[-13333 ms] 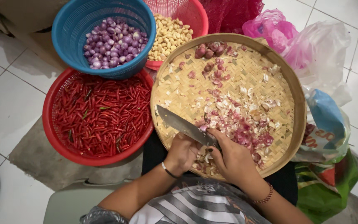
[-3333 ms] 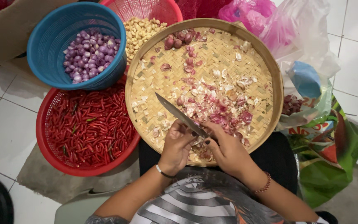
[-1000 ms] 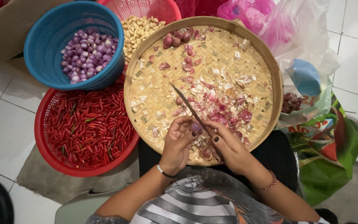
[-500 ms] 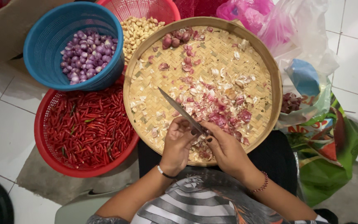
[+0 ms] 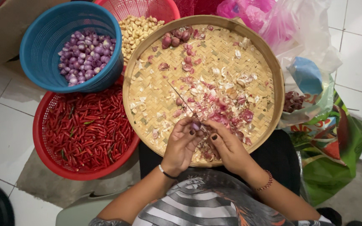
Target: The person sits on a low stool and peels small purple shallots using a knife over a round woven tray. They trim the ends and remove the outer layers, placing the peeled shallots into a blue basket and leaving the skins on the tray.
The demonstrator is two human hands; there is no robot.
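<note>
My left hand [image 5: 181, 144] pinches a small purple shallot [image 5: 195, 125] between the thumb and the first fingers, closed firmly on it, just above the near edge of the round woven tray [image 5: 273, 71] that lies on my lap. My right hand [image 5: 227, 146] is closed around the handle of a thin knife [image 5: 181, 98], and the blade points away from me over the tray, its edge seen almost from above. The shallot is light and small, so it needs no force, only a careful grip. I judge that its dry outer skin is thin and slippery and comes off in flakes, like the pink and white peels [image 5: 218, 100] scattered over the tray, while the flesh under it is firm and a little moist. It is best to hold it at the two ends with the fingertips, so the middle stays free for the blade and the fingers stay away from the edge. A few unpeeled shallots [image 5: 174, 38] wait at the far rim, and many peeled ones fill the blue basket [image 5: 42, 46] beside the red basket of chillies [image 5: 42, 138].
</note>
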